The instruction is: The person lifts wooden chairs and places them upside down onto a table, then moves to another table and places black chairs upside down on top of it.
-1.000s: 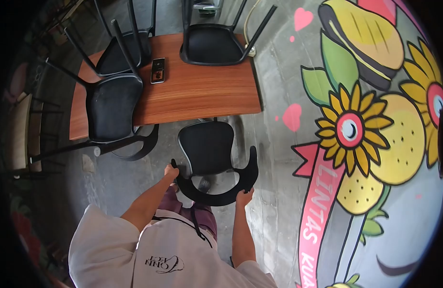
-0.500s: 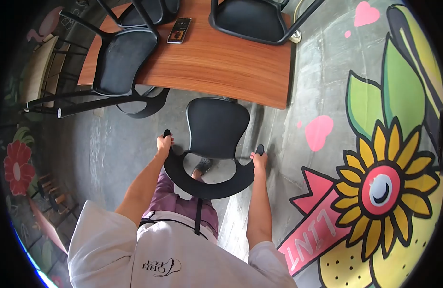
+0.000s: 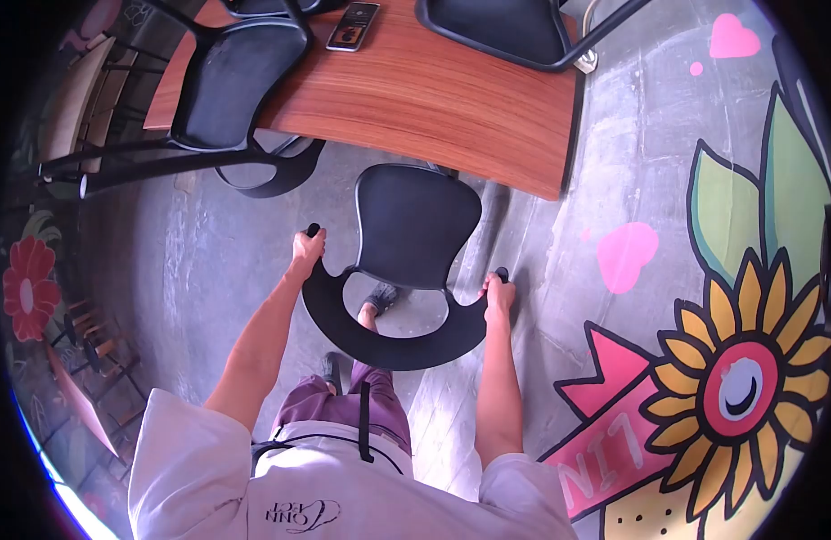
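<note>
A black chair (image 3: pixel 417 225) with a curved backrest stands in front of me, its seat up against the table's near edge. My left hand (image 3: pixel 309 247) is wrapped round the tip of its left armrest. On the other side, my right hand (image 3: pixel 497 293) grips the end of the right armrest. The backrest curves between my arms, close to my body. Most of the chair's legs are hidden below the seat.
Ahead is a brown wooden table (image 3: pixel 433 99) bearing a phone (image 3: pixel 352 27) and several black chairs, one (image 3: pixel 238 81) overhanging its left edge. A mural with a sunflower (image 3: pixel 741 389) covers the right side. My shoes (image 3: pixel 382 295) are on the grey floor.
My view has shifted and turned slightly, moving the table up and the mural right and down. Both hands keep hold of the chair. A second shoe now shows below the backrest.
</note>
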A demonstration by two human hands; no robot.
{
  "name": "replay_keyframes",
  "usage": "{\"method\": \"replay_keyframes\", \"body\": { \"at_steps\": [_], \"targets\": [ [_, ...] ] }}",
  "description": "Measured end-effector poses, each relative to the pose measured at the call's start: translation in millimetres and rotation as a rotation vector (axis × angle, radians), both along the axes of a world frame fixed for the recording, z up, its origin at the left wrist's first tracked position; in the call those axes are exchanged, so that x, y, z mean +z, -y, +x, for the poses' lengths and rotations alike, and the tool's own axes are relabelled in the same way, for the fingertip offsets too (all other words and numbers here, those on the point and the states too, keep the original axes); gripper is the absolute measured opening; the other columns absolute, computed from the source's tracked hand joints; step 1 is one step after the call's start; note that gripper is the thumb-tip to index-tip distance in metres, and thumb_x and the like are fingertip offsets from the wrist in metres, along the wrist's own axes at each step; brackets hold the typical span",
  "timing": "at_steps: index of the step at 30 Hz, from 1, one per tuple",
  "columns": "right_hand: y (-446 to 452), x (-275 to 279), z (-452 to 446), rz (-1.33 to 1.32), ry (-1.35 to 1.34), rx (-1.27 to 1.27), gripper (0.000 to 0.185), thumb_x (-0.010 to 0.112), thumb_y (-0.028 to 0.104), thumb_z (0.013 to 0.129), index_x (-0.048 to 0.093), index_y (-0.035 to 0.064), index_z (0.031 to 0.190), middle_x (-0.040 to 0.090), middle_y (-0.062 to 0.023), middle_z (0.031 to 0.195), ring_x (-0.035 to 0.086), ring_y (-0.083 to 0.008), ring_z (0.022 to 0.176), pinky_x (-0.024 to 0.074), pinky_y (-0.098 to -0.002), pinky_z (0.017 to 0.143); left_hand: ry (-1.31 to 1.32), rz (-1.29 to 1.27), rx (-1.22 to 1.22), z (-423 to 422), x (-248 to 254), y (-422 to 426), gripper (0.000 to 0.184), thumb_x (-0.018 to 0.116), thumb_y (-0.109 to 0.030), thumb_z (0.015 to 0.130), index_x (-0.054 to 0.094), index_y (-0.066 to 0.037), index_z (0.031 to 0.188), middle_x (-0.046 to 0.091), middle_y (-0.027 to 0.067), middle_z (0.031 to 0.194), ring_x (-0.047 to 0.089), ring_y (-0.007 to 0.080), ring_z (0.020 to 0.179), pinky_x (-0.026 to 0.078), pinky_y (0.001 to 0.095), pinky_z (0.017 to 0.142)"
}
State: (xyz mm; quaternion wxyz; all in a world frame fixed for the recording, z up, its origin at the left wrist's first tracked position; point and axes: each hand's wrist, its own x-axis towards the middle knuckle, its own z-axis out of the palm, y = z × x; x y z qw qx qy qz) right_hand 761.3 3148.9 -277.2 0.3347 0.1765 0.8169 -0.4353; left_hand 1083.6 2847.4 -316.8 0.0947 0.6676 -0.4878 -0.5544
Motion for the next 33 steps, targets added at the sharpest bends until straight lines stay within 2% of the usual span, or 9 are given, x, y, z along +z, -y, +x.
{"method": "replay_keyframes", "body": {
  "at_steps": [4, 9, 12, 14, 17, 21, 28, 30, 33],
  "targets": [
    [-11.0, -9.5, 6.6, -0.044, -0.027, 0.01, 0.017, 0.059, 0.012, 0.088, 0.06, 0.0005, 0.076, 0.056, -0.0054, 0.065, 0.054, -0.0165, 0.051, 0.0464, -0.0319, 0.046, 0.032, -0.077, -0.054, 6.3, 1.4, -4.8, 0.035, 0.064, -0.03, 0.082, 0.059, 0.002, 0.069, 0.057, 0.0068, 0.06, 0.057, 0.0173, 0.053, 0.046, 0.036, 0.051],
    [-39.9, 4.9, 43.0, -0.049, -0.12, 0.002, 0.018, 0.059, 0.012, 0.086, 0.059, -0.0018, 0.076, 0.058, -0.0078, 0.066, 0.055, -0.0188, 0.052, 0.0482, -0.0318, 0.047, 0.067, -0.211, -0.14, 31.4, 8.6, -31.9, 0.042, 0.059, -0.033, 0.08, 0.061, 0.009, 0.083, 0.06, 0.0329, 0.074, 0.066, 0.0464, 0.079, 0.05, 0.0475, 0.071],
    [-70.2, 12.0, 78.0, -0.033, -0.181, 0.003, 0.017, 0.06, 0.012, 0.086, 0.06, -0.0028, 0.077, 0.06, -0.0098, 0.066, 0.058, -0.0195, 0.051, 0.0505, -0.032, 0.047, 0.103, -0.248, -0.138, 67.9, 12.1, -66.8, 0.041, 0.059, -0.032, 0.082, 0.063, 0.009, 0.088, 0.062, 0.0334, 0.079, 0.065, 0.0473, 0.084, 0.05, 0.0475, 0.072],
    [-96.5, 6.5, 103.3, -0.032, -0.233, 0.013, 0.016, 0.06, 0.01, 0.087, 0.06, -0.0038, 0.079, 0.061, -0.01, 0.066, 0.058, -0.0191, 0.051, 0.0513, -0.0318, 0.048, 0.088, -0.414, -0.084, 109.0, -50.1, -99.2, 0.042, 0.06, -0.032, 0.083, 0.063, 0.009, 0.091, 0.062, 0.0334, 0.08, 0.065, 0.047, 0.085, 0.05, 0.0483, 0.071],
    [-130.0, 14.8, 147.8, -0.088, -0.256, 0.003, 0.016, 0.06, 0.009, 0.088, 0.06, -0.0051, 0.08, 0.061, -0.0102, 0.066, 0.06, -0.0192, 0.052, 0.052, -0.0318, 0.049, -0.022, -0.295, -0.046, 149.0, -27.1, -142.4, 0.039, 0.061, -0.03, 0.084, 0.062, 0.008, 0.092, 0.062, 0.0308, 0.076, 0.066, 0.045, 0.08, 0.05, 0.046, 0.068],
    [-183.8, -4.4, 191.3, -0.094, -0.264, 0.01, 0.019, 0.063, 0.012, 0.09, 0.064, -0.0069, 0.087, 0.066, -0.0113, 0.069, 0.064, -0.0187, 0.056, 0.0534, -0.0315, 0.056, -0.059, -0.298, -0.035, 188.3, 0.9, -189.3, 0.031, 0.062, -0.025, 0.087, 0.06, 0.006, 0.083, 0.063, 0.0197, 0.067, 0.066, 0.0229, 0.066, 0.049, 0.04, 0.06],
    [-209.8, -11.2, 225.4, -0.083, -0.253, -0.066, 0.021, 0.067, 0.014, 0.089, 0.063, -0.0059, 0.093, 0.066, -0.0123, 0.072, 0.066, -0.0239, 0.063, 0.0546, -0.0344, 0.065, -0.14, -0.148, -0.155, 219.4, 6.3, -198.7, 0.021, 0.061, -0.021, 0.088, 0.064, 0.0, 0.089, 0.065, 0.0055, 0.067, 0.063, 0.0142, 0.064, 0.049, 0.0325, 0.06],
    [-203.8, -4.5, 229.2, 0.3, -0.654, 0.15, 0.033, 0.07, 0.016, 0.085, 0.059, -0.005, 0.108, 0.067, -0.0174, 0.087, 0.067, -0.0321, 0.082, 0.0529, -0.0404, 0.079, -0.245, -0.158, -0.139, 218.8, 1.0, -195.1, 0.019, 0.06, -0.019, 0.088, 0.064, 0.0, 0.088, 0.065, 0.0059, 0.066, 0.063, 0.014, 0.064, 0.049, 0.0317, 0.06],
    [-166.2, 33.6, 237.7, 0.597, -1.159, 0.303, 0.056, 0.069, 0.009, 0.076, 0.048, 0.0037, 0.127, 0.051, -0.0199, 0.127, 0.047, -0.0376, 0.123, 0.0377, -0.0473, 0.102, -0.284, -0.149, -0.093, 207.0, 9.2, -189.7, 0.016, 0.06, -0.017, 0.088, 0.064, -0.001, 0.086, 0.065, 0.0061, 0.068, 0.061, 0.0145, 0.062, 0.048, 0.0316, 0.06]
  ]
}}
